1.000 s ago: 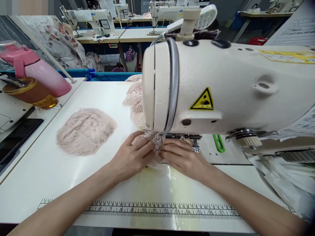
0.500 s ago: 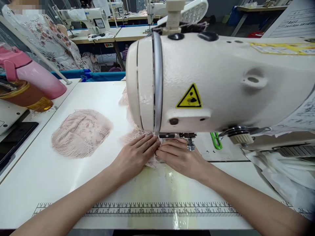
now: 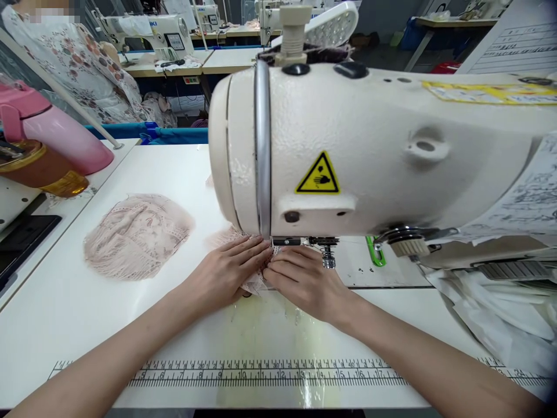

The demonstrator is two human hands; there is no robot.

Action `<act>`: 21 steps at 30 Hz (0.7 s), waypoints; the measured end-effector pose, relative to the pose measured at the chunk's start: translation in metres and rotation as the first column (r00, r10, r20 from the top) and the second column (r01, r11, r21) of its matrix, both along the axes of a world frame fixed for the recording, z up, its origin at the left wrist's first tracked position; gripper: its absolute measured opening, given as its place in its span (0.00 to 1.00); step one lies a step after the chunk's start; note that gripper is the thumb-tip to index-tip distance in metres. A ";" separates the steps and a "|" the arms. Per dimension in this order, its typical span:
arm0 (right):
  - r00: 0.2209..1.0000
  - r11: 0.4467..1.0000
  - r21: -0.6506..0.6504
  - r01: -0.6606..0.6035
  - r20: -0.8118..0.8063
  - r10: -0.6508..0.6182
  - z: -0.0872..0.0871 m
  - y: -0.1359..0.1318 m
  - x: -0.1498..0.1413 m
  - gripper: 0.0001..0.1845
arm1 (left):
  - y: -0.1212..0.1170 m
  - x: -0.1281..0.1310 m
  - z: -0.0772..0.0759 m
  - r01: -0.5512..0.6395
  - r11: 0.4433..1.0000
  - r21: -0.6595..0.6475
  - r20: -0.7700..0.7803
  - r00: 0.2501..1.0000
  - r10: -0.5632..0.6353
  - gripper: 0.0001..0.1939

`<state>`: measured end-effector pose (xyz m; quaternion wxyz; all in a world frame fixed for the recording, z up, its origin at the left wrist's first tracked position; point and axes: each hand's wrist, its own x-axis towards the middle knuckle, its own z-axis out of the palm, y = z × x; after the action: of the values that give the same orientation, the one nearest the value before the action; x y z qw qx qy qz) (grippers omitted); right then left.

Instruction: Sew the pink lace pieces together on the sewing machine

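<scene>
Pale pink lace [image 3: 256, 283], one worked piece: on the tabletop [image 3: 183, 337] beneath the front end of the sewing machine [image 3: 348, 133], partly covered by both hands.

Left hand [image 3: 217, 278]: palm down, fingers [image 3: 248, 249] nearly straight, close together and laid on the lace; whether the thumb pinches it cannot be told.

Right hand [image 3: 307, 281]: fingers bent and drawn together at the lace's right side, tips near the left hand's; any grip between thumb and fingers is hidden.

Sewing machine: cream body with a yellow warning triangle [image 3: 319, 174], standing over the work from the right. Its bulk blocks the view of the needle area and of whatever lies directly behind; only small metal parts [image 3: 327, 249] show below it, just beside the right hand.

Second lace pile [image 3: 138, 237]: flat, rounded, left of the hands, apart from them.

Green tool [image 3: 376, 252]: right of the metal parts, partly hidden by the machine.

Printed ruler [image 3: 261, 373]: along the near edge, crossed by both forearms.

Far left: pink bottle [image 3: 72, 139]; amber container [image 3: 50, 169] in front of it; black phone [image 3: 26, 244], nearer still.

Right: white material [image 3: 500, 313], heaped; written sheet [image 3: 513, 43], upper corner.

Background: person in a floral garment [image 3: 82, 69], left; another sewing machine [image 3: 150, 36] on a separate table [image 3: 230, 60].
</scene>
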<state>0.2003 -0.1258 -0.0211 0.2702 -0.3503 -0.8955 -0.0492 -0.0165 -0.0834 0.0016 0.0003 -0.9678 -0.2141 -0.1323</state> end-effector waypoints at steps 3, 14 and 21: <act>1.000 1.000 0.017 -0.004 -0.017 0.004 -0.002 0.000 -0.002 0.10 | 0.001 0.000 0.000 0.002 1.000 -0.004 0.008 1.000 -0.002 0.28; 1.000 0.999 0.044 0.019 -0.009 -0.018 0.000 0.003 -0.001 0.13 | 0.003 0.000 -0.003 -0.043 0.999 0.008 -0.011 0.999 0.043 0.31; 1.000 0.999 0.037 0.025 0.000 -0.025 0.006 0.005 0.002 0.13 | 0.001 0.002 -0.004 -0.078 0.996 0.035 -0.070 0.994 0.080 0.32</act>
<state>0.2020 -0.1209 -0.0150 0.2759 -0.3564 -0.8900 -0.0690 -0.0144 -0.0821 -0.0027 0.0287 -0.9626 -0.2499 -0.1011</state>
